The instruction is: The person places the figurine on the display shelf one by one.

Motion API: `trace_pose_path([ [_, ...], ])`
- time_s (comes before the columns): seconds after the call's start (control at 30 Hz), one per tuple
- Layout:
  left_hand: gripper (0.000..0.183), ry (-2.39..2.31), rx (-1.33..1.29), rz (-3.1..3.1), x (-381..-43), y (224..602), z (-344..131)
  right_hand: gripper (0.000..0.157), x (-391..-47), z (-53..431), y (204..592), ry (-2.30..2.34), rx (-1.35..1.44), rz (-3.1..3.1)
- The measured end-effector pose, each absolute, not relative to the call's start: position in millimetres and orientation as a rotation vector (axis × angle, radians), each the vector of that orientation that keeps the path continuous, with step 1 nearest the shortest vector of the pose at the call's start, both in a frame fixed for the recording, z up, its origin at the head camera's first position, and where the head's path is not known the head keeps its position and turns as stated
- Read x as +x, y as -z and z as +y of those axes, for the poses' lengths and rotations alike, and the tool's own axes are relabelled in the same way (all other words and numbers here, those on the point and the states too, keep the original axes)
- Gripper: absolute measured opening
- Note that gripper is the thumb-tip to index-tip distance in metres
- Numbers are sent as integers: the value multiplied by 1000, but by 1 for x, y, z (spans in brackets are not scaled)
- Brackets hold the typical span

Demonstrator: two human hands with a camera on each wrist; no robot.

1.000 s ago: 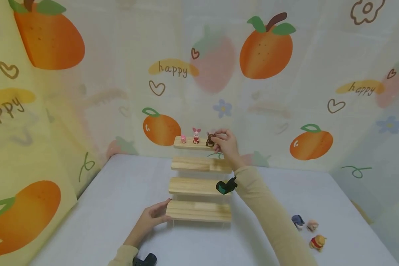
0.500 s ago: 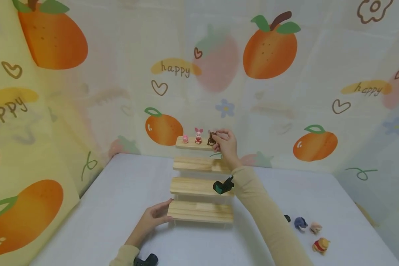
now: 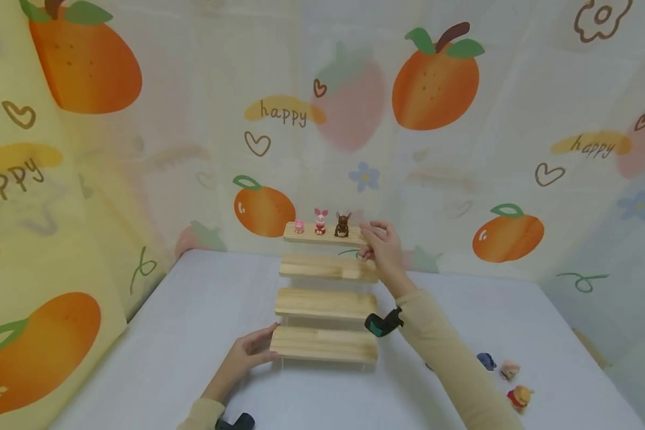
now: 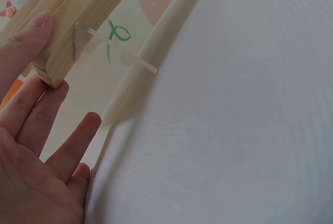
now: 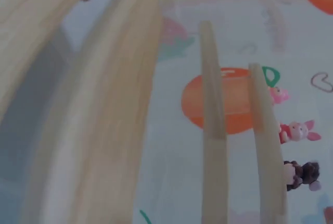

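Note:
A tiered wooden display stand (image 3: 325, 344) with clear supports rises in the middle of the head view. My left hand (image 3: 243, 357) grips the left end of its lowest board, thumb on the upper face and fingertips underneath, as the left wrist view shows. On the top board (image 3: 312, 237) a small pink figurine (image 3: 299, 226), a pink long-eared one in red (image 3: 320, 222) and a brown big-eared one (image 3: 342, 226) stand in a row. My right hand (image 3: 384, 249), fingers loosely bent and holding nothing, is by the board's right end, beside the brown figurine. It is out of the right wrist view.
Right of my right forearm, a blue figurine (image 3: 486, 361), a pale pink one (image 3: 510, 369) and a yellow one in red (image 3: 519, 397) lie on the white tabletop (image 3: 156, 334). A dark thing is mostly hidden behind the sleeve. A fruit-print cloth (image 3: 193, 119) hangs behind.
My right hand has let go of the brown figurine and moved right and slightly down, leaving the figurine standing on the top board. The left hand keeps its hold on the lowest board.

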State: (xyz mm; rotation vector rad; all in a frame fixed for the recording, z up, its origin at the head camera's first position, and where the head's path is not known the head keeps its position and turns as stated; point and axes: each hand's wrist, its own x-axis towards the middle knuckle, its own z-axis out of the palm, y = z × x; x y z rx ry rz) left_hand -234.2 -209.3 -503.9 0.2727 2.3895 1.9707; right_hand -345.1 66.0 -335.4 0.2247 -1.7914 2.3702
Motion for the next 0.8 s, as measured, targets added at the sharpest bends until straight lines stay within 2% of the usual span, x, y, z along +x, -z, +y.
trace_pose_path([
  [0.13,57,-1960,256,2378,-233,505,-212,23,-317,90,337,-2252,394,-1795],
  [0.37,55,-1973,300,2327,-237,506,-208,18,-273,155,345,-2058,578,-1812],
  [0.53,57,-1950,287,2366,-241,503,-204,18,-250,195,363,-2024,435,-1862],
  [0.8,60,-1957,232,2379,-240,507,-208,28,-225,235,399,-1970,153,-2198],
])
